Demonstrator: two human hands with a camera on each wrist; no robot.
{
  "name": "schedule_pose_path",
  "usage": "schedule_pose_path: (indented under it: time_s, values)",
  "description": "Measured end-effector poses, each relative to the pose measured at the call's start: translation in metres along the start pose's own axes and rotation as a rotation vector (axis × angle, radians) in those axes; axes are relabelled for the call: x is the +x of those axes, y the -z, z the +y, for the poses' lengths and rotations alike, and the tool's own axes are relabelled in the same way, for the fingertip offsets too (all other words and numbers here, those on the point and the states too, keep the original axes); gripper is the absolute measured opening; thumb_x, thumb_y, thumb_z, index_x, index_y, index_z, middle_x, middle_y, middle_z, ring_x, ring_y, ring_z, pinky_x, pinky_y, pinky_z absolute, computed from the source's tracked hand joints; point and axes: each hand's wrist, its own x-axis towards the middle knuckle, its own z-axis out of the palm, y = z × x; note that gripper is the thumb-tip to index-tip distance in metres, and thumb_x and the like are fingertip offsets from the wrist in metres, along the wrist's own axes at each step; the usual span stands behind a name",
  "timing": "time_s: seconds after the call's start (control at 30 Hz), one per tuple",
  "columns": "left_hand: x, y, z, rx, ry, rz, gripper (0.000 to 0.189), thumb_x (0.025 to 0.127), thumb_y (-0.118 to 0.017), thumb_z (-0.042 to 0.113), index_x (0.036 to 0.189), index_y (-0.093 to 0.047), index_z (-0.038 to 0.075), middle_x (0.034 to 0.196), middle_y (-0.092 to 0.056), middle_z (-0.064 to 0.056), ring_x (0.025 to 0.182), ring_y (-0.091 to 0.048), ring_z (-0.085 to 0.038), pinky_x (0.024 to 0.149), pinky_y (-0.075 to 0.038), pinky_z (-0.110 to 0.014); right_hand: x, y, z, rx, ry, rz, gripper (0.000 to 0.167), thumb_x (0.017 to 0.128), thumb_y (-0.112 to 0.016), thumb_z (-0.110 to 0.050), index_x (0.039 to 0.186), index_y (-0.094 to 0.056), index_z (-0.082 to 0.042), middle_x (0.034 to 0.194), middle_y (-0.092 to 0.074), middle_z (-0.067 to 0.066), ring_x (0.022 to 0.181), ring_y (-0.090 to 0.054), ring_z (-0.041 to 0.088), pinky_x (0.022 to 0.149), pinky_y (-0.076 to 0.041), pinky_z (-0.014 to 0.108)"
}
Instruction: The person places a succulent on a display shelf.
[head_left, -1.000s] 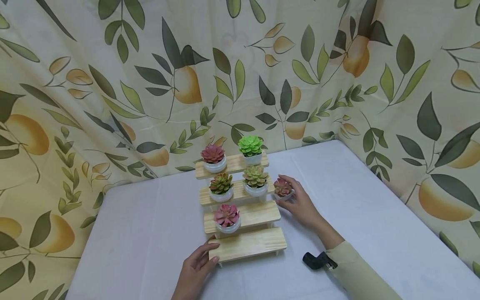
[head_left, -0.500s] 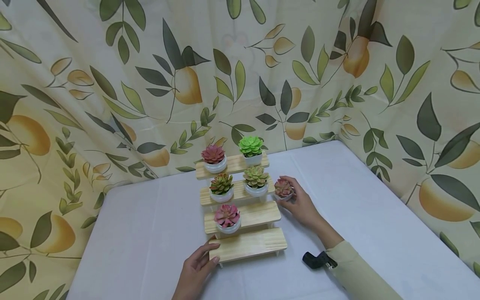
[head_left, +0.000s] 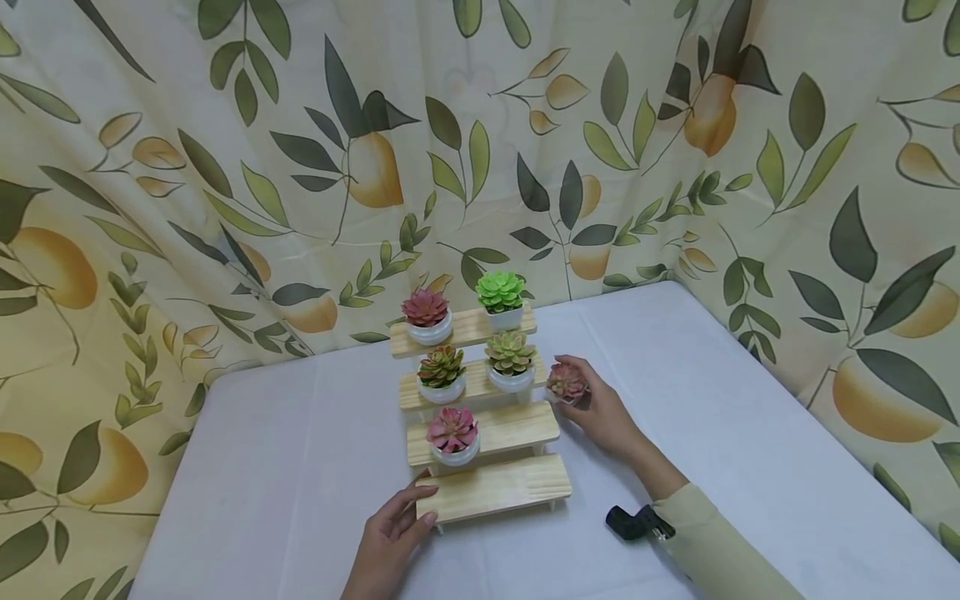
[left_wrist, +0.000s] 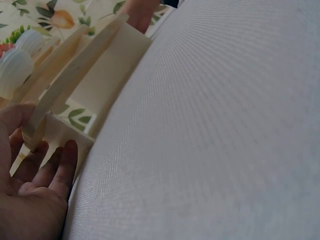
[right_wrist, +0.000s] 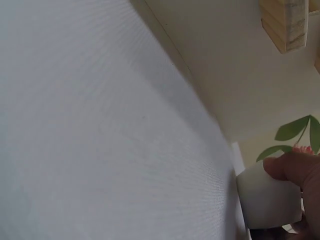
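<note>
A four-step wooden plant stand (head_left: 495,490) stands mid-table in the head view. My left hand (head_left: 387,533) grips the left end of its lowest step, thumb near the top edge. In the left wrist view, the fingers (left_wrist: 62,167) curl under the board beside the white support. Right of the stand, my right hand (head_left: 606,417) holds a small reddish potted succulent (head_left: 567,382) between thumb and fingers. Its white pot (right_wrist: 267,197) is right at the tablecloth in the right wrist view. A pink succulent (head_left: 453,431) sits on the left of the second step from the front.
The upper steps bear a dark red succulent (head_left: 426,308), a bright green one (head_left: 501,292), a green-red one (head_left: 441,367) and a pale green one (head_left: 511,353). A black device (head_left: 633,522) is at the right sleeve. A leaf-patterned curtain (head_left: 465,125) hangs behind the white-covered table (head_left: 285,467).
The right hand and the reddish potted succulent have shifted very slightly toward the near side, and the plant looks a little more tilted. The left hand keeps its hold on the stand.
</note>
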Motion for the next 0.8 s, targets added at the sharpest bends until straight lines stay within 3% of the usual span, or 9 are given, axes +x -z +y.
schedule_pose_path:
  time_s: [0.23,0.43,0.63,0.8]
  values:
    - [0.0,-0.001,0.0,0.016,0.023,0.012,0.037,0.1,-0.072,0.018,0.133,-0.064,0.003,0.15,-0.05,-0.021,0.141,-0.042,-0.043,0.111,-0.042,-0.031,-0.01,0.005,-0.004,0.016,0.03,-0.012,0.079,0.09,-0.078,0.002,0.156,-0.039,-0.018,0.151,-0.05,0.014,0.138,-0.048,0.037,0.111,-0.044,0.057]
    - [0.001,-0.001,0.0,0.011,-0.014,0.006,0.035,0.099,-0.072,0.013,0.131,-0.064,0.001,0.149,-0.05,-0.025,0.141,-0.04,-0.046,0.107,-0.046,-0.032,-0.021,0.013,-0.011,0.006,0.048,0.005,0.08,0.091,-0.08,-0.001,0.155,-0.04,-0.024,0.15,-0.051,0.012,0.137,-0.049,0.036,0.11,-0.045,0.058]
    - [0.0,-0.001,0.001,0.014,-0.022,0.024,0.034,0.098,-0.073,0.011,0.13,-0.066,0.002,0.147,-0.052,-0.022,0.142,-0.041,-0.043,0.107,-0.045,-0.029,-0.029,0.024,-0.019,-0.009,0.093,0.048,0.08,0.089,-0.08,0.001,0.155,-0.04,-0.019,0.147,-0.053,0.014,0.135,-0.05,0.036,0.108,-0.046,0.06]
    - [0.001,-0.001,0.001,0.023,-0.024,0.034,0.033,0.097,-0.074,0.011,0.129,-0.067,0.002,0.146,-0.054,-0.02,0.143,-0.039,-0.043,0.107,-0.045,-0.029,-0.037,0.031,-0.026,-0.037,0.142,0.065,0.084,0.087,-0.082,0.002,0.156,-0.04,-0.019,0.149,-0.052,0.013,0.133,-0.053,0.032,0.105,-0.05,0.054]
